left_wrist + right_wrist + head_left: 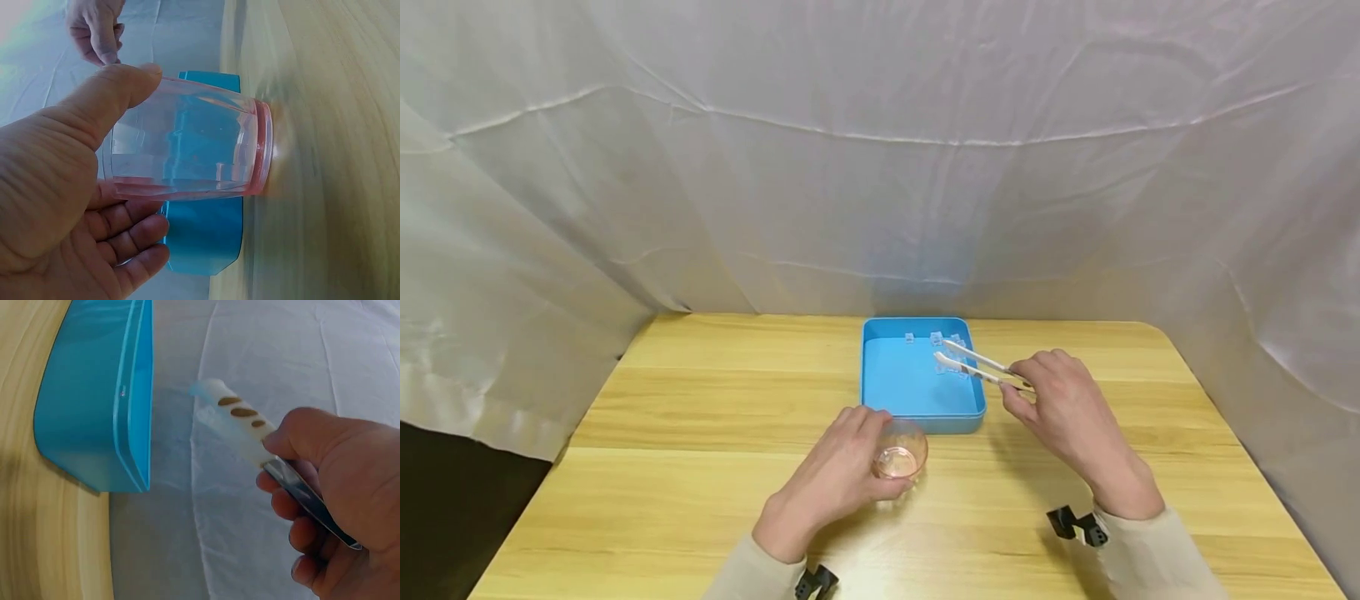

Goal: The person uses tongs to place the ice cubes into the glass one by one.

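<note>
My left hand [842,467] grips a clear, pink-tinted plastic cup [187,144], thumb on one side and fingers on the other. The cup stands upright on the table, close to the near wall of a blue tray [917,417]. Between thumb and fingers of my right hand [1067,408] is a pair of tongs [300,494] with a metal handle and white tips that have oval holes. Over the tray's right side the tips are spread apart. Small clear cubes [936,338] lie in the tray toward its far and right sides; the tongs partly hide some.
Under everything is a wood-grain table [700,467]. A pale, creased cloth [775,208] hangs behind it and along both sides. The tray's raised walls surround the cubes. Each wrist wears a small black camera mount [1078,527].
</note>
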{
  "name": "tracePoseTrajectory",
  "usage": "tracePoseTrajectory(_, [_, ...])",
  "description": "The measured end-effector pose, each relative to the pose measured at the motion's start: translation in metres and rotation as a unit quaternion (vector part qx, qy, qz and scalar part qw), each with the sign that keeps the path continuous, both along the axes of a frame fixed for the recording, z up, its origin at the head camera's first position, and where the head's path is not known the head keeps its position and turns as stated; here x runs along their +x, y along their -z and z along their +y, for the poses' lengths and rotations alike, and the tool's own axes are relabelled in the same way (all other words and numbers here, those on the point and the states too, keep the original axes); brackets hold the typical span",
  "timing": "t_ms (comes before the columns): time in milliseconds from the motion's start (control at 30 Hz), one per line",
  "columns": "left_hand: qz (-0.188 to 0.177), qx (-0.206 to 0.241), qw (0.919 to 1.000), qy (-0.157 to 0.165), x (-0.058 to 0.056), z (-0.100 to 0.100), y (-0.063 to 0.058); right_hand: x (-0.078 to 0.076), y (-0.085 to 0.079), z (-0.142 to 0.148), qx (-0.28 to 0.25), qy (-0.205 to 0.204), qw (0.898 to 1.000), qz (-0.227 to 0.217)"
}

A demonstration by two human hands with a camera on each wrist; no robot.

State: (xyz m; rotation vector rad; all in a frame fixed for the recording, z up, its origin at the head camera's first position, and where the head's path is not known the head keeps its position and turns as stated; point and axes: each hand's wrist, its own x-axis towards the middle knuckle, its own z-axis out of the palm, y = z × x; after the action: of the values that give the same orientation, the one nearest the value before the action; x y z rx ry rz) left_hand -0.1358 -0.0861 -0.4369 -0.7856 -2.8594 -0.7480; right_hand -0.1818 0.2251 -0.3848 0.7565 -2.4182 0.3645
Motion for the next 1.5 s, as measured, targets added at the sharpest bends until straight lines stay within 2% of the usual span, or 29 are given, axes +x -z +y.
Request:
tracePoseTrajectory(233, [0.002, 0.004, 1.0, 0.0, 0.0, 0.002, 0.003, -0.009, 0.01, -0.005, 0.013, 0.027, 1.0, -0.007])
tracePoseTrajectory(500, [-0.001, 0.002, 1.0, -0.002, 0.0, 0.002, 0.004, -0.018, 0.023, -0.013, 0.019, 0.041, 0.999, -0.028])
tracePoseTrajectory(700, [-0.002, 0.004, 1.0, -0.003, 0.0, 0.002, 0.004, -0.024, 0.027, -0.019, 0.035, 0.04, 0.998, -0.038])
tracePoseTrajectory(1033, [-0.005, 0.004, 1.0, -0.004, 0.0, 0.001, 0.003, -0.025, 0.032, -0.027, 0.052, 0.043, 0.997, -0.038])
tracePoseTrajectory(1267, [-0.007, 0.002, 1.0, -0.007, 0.0, 0.001, 0.003, -0.027, 0.037, -0.029, 0.06, 0.05, 0.997, -0.02])
tracePoseTrajectory(1500, [-0.007, 0.003, 1.0, -0.006, 0.0, 0.001, 0.002, -0.027, 0.039, -0.029, 0.068, 0.059, 0.995, -0.034])
